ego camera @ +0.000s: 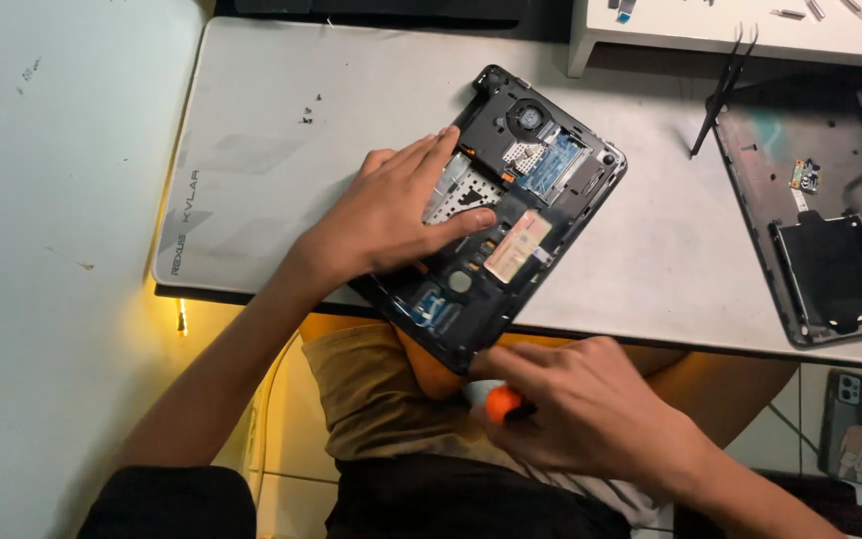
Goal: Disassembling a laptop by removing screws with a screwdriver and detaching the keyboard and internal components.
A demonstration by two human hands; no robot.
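Observation:
An opened black laptop base lies tilted on the white desk mat, its near corner hanging over the desk edge. Its fan, circuit boards and a metal plate are exposed. My left hand presses flat on the laptop's left side, fingers spread over the metal plate. My right hand is below the desk edge at the laptop's near corner, closed around a tool with an orange handle. The tool's tip is hidden.
A removed dark laptop cover lies at the right on the desk. Black tweezers rest beside it. A white shelf with small parts is at the top. A phone lies on the floor at lower right.

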